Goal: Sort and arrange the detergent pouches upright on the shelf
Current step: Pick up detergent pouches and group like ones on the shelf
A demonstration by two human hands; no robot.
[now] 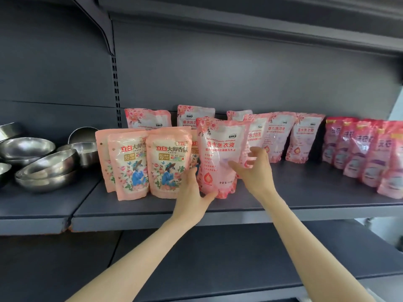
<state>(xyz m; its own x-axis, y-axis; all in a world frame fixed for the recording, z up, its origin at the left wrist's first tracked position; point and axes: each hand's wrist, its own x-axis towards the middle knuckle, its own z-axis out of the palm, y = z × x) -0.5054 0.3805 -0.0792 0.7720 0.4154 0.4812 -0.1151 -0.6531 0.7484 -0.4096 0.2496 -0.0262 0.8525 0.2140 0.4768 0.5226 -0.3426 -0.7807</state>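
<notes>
A tall pale-pink detergent pouch (220,149) with red lettering stands upright near the front of the grey shelf (250,209). My left hand (194,190) grips its lower left corner. My right hand (255,168) is at its right side, fingers spread and touching the front. To the left stand peach pouches (128,164) printed with a blue-clad figure. More pale-pink pouches (305,138) stand behind and to the right. Darker pink-red pouches (366,158) stand in a row at far right.
Stacked steel bowls (46,168) sit on the neighbouring shelf section at left. A slotted upright (116,83) divides the two sections. Another shelf (261,16) hangs overhead, and a lower shelf (218,258) lies under my forearms.
</notes>
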